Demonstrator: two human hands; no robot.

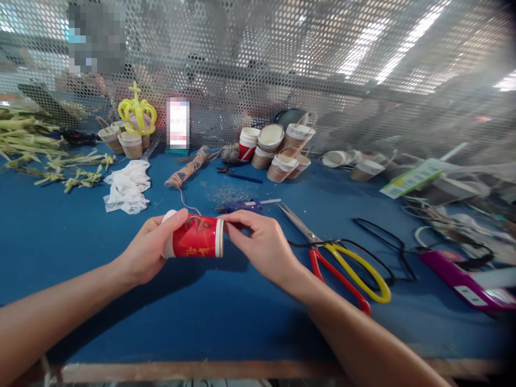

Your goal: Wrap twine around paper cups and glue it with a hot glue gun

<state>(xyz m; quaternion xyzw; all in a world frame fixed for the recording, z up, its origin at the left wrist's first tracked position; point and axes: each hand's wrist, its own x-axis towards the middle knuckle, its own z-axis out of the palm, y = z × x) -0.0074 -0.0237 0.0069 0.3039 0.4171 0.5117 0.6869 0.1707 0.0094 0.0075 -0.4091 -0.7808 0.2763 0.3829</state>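
Observation:
A red paper cup with white rims lies on its side in the air above the blue table. My left hand wraps round its wider end, thumb on top. My right hand pinches the narrower base end with the fingertips. A thin twine strand runs from the cup's top back to a twine bundle.
A blue glue gun lies just behind the cup. Red-and-yellow scissors lie to the right, with black cables and a purple tool. Twine-wrapped cups, a white cloth, green leaves and a perforated metal screen stand behind.

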